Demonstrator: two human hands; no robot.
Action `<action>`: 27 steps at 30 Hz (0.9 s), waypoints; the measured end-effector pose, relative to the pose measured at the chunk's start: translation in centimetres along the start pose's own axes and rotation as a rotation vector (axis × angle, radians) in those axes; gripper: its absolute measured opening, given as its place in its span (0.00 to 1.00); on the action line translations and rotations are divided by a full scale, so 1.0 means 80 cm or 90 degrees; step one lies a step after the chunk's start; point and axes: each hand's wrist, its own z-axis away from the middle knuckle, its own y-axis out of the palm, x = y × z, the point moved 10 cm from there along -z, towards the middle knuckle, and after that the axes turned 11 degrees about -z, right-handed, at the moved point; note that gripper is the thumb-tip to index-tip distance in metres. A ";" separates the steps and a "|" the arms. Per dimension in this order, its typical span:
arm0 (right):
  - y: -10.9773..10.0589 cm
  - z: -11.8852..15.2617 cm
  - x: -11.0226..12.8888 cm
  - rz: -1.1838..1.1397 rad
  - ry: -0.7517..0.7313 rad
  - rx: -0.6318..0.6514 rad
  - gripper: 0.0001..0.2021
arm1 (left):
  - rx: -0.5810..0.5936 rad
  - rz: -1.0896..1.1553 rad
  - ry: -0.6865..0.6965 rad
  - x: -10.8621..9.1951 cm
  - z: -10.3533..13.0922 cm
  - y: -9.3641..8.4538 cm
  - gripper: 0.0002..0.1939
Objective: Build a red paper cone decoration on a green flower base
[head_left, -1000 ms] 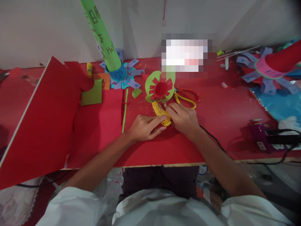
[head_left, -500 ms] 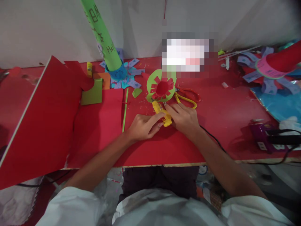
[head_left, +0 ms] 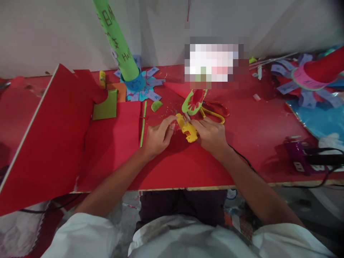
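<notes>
My right hand (head_left: 212,134) is closed around a yellow hot glue gun (head_left: 190,133), its nozzle pointing away from me. My left hand (head_left: 159,136) is beside the gun's front end, thumb and index finger apart, with nothing visible between them; whether the index fingertip touches the gun is unclear. Just beyond the nozzle, a green paper ring with red tabs (head_left: 195,101) stands tilted on its edge. A red paper cone (head_left: 176,88) lies behind it, pointing left. Scissors with red and yellow handles (head_left: 215,111) lie by my right fingers.
At the back left stands a green paper tube (head_left: 118,43) on a blue paper base. A folded red board (head_left: 48,143) rises at left, near green paper (head_left: 107,107) and a glue stick (head_left: 102,79). On the right are a purple box-like device (head_left: 298,157) and a red tube (head_left: 328,68).
The green ring has turned from facing me to standing tilted, shifting right and exposing the red cone. My left hand has drawn left from the glue gun's handle toward its front.
</notes>
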 end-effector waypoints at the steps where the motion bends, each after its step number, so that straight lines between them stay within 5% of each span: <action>1: -0.004 0.000 -0.002 -0.018 0.005 -0.019 0.18 | -0.004 0.016 -0.031 0.008 -0.001 -0.002 0.15; 8: -0.027 0.006 -0.030 -0.142 0.078 -0.153 0.17 | -0.030 0.091 -0.131 0.032 -0.013 0.000 0.14; 16: -0.050 0.009 -0.054 -0.196 0.104 -0.270 0.16 | -0.003 0.054 -0.075 0.027 -0.065 0.037 0.11; 23: -0.060 0.013 -0.060 -0.206 0.138 -0.304 0.14 | -0.129 0.070 -0.031 0.034 -0.116 -0.026 0.09; 27: -0.067 0.012 -0.053 -0.248 0.095 -0.334 0.10 | -0.111 0.091 -0.023 0.038 -0.125 -0.042 0.09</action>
